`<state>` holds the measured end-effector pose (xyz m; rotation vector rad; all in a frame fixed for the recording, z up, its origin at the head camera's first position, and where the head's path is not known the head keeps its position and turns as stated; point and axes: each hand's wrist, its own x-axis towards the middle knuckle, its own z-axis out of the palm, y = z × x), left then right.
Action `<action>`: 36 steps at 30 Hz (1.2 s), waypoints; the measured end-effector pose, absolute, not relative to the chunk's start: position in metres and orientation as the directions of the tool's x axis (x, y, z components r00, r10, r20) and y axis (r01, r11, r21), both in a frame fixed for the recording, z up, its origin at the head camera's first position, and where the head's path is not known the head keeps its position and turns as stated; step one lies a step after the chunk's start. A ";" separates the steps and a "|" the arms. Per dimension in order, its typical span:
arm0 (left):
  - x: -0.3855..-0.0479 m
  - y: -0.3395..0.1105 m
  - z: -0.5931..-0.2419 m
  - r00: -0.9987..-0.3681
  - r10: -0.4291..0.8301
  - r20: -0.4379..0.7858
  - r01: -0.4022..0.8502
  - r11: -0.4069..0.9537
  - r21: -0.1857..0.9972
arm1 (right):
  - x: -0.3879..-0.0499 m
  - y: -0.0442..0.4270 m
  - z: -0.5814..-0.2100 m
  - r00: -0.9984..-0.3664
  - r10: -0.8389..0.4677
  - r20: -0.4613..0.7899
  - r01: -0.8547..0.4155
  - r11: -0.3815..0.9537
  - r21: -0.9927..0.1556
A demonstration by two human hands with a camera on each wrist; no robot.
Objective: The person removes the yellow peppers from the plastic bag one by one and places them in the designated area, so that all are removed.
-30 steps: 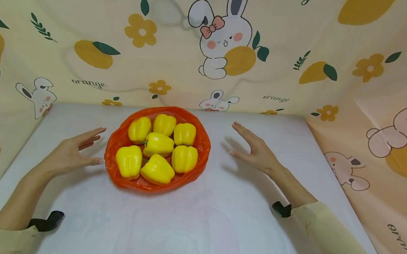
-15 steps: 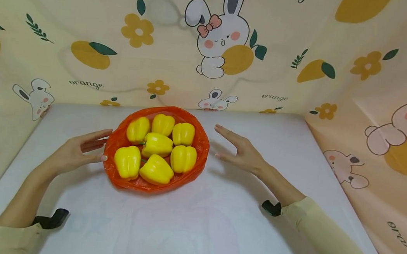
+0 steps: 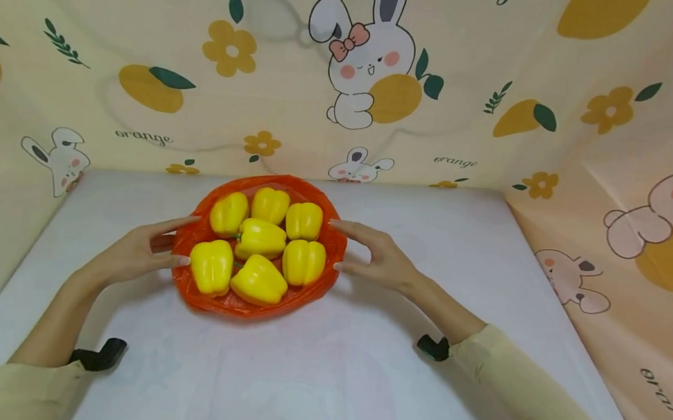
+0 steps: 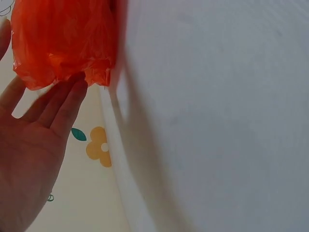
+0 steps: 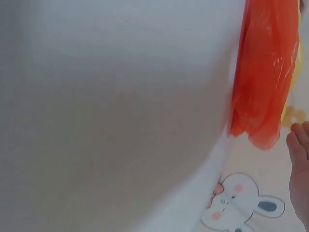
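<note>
Several yellow bell peppers (image 3: 261, 239) lie in an orange-red plastic bag (image 3: 206, 303), whose mouth is spread into a round shape, left of centre on the table. My left hand (image 3: 128, 255) is at the bag's left rim, thumb and fingers apart. In the left wrist view, extended fingers of the left hand (image 4: 36, 140) touch or nearly touch the bag's crinkled side (image 4: 63, 36). At the right rim is my right hand (image 3: 385, 261), with thumb and fingers spread. The right wrist view has the right hand (image 5: 300, 166) slightly apart from the bag (image 5: 265, 72).
The table (image 3: 303, 375) has a pale, smooth cover. A cream cloth (image 3: 467, 64) printed with rabbits, flowers and fruit rises behind it and along both sides. A black strap piece (image 3: 99, 354) shows on the left forearm, another (image 3: 433, 347) on the right.
Both hands have moved inward from either side to the bag's rim, the right one over a longer way. The bag and the peppers stay in place.
</note>
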<state>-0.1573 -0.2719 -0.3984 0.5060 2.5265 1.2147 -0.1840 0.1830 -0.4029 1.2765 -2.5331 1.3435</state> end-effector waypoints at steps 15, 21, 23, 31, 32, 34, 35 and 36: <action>-0.165 -0.267 -0.401 -0.902 0.393 -0.178 0.111 0.610 0.784 | -0.171 0.149 -0.403 -0.772 -0.608 0.185 -0.494 0.393 -0.776; -0.164 -0.267 -0.401 -0.899 0.397 -0.187 0.106 0.609 0.786 | -0.165 0.136 -0.408 -0.827 -0.550 0.118 -0.448 0.516 -0.731; -0.163 -0.267 -0.401 -0.897 0.401 -0.186 0.106 0.605 0.789 | -0.163 0.132 -0.408 -0.843 -0.527 0.102 -0.427 0.542 -0.724; -0.161 -0.267 -0.403 -0.895 0.399 -0.202 0.098 0.615 0.782 | -0.157 0.120 -0.411 -0.876 -0.482 0.018 -0.369 0.646 -0.669; -0.161 -0.267 -0.404 -0.894 0.398 -0.204 0.095 0.616 0.782 | -0.157 0.120 -0.411 -0.875 -0.483 0.015 -0.373 0.654 -0.659; -0.161 -0.267 -0.404 -0.894 0.398 -0.208 0.092 0.615 0.783 | -0.156 0.118 -0.413 -0.874 -0.485 0.017 -0.382 0.665 -0.642; -0.161 -0.267 -0.404 -0.894 0.397 -0.209 0.091 0.616 0.782 | -0.156 0.118 -0.413 -0.873 -0.487 0.020 -0.388 0.669 -0.634; -0.161 -0.267 -0.404 -0.893 0.398 -0.209 0.092 0.616 0.783 | -0.155 0.117 -0.413 -0.873 -0.487 0.021 -0.391 0.675 -0.626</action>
